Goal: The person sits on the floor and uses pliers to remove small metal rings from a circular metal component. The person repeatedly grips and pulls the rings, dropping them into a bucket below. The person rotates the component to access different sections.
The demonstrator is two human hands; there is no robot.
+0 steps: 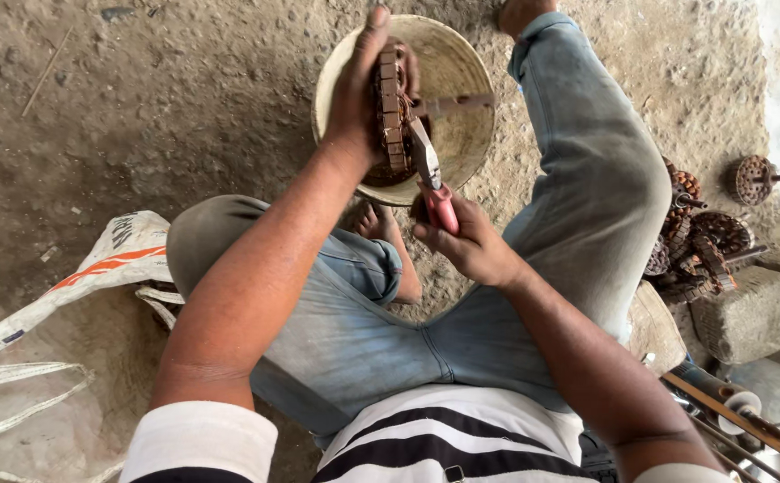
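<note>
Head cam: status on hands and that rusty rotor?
Left hand grips rusty motor rotor over the bowl. Right hand squeezes red-handled pliers, jaws at the rotor's windings. Nothing in the way; more rotors piled at right.

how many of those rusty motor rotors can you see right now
About 5: one rusty rotor gripped in the left hand over the bowl, one lone rotor by the wall, and roughly three in the pile at right. More may be hidden.

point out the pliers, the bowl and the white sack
pliers (pixel 439 204), head view, on the red handle in the right hand
bowl (pixel 470 134), head view, on its bare inner wall
white sack (pixel 95 268), head view, on its folded top edge
</note>
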